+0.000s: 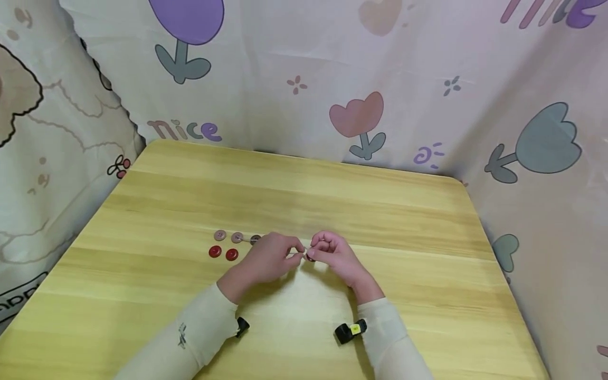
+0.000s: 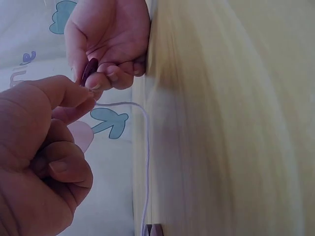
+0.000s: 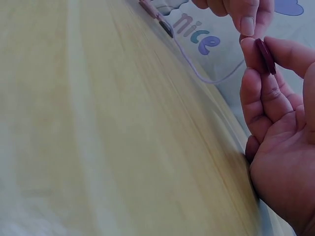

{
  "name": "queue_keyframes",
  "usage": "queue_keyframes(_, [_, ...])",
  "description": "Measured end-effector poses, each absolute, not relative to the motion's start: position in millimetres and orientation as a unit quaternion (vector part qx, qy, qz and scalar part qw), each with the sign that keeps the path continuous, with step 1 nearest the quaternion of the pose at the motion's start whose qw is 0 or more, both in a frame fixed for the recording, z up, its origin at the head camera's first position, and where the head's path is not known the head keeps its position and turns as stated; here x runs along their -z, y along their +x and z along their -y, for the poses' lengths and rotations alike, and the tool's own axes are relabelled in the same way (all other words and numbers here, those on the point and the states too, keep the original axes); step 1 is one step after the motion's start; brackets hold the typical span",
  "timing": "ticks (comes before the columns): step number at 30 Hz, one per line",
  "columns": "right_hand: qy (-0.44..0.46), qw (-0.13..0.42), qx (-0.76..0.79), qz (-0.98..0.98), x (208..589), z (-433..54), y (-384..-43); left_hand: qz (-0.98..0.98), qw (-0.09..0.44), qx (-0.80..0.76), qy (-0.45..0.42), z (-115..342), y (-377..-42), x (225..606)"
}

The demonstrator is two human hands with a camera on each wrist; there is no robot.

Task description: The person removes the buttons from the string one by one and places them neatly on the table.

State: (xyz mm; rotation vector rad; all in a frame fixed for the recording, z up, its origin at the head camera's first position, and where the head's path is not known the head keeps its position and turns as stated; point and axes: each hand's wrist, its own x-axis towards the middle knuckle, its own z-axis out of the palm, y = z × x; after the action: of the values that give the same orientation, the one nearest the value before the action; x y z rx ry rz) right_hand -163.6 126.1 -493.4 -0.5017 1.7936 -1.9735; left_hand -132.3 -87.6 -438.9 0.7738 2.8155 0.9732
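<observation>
Between thumb and fingertips, my right hand (image 1: 338, 259) pinches a dark red button (image 3: 266, 56), held on edge above the table. My left hand (image 1: 271, 256) meets it there, its thumb and index finger pinching the end of a thin white string (image 2: 147, 152) against the button. Whether the string end passes through a hole is hidden by the fingertips. From the fingers the string sags and runs left to a dark brown button (image 1: 255, 239) and a mauve button (image 1: 237, 237) on the table, which appear threaded on it.
Left of the hands lie another mauve button (image 1: 220, 235) and two red buttons, one at the left (image 1: 215, 251) and one nearer the left hand (image 1: 231, 255). The wooden table (image 1: 380, 211) ends at a printed cloth (image 1: 266, 105) hanging behind it.
</observation>
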Motion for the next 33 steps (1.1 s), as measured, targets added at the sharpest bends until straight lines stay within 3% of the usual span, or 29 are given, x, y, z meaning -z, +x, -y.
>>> queue_keyframes(9, [-0.176, 0.213, 0.704, -0.655, 500, -124, -158, -0.917, 0.034, -0.325, 0.230, 84, -124, 444])
queue_keyframes(33, [-0.193, 0.214, 0.700, -0.654, 496, -127, -160, -0.947, -0.031, -0.216, 0.236, 72, -131, 448])
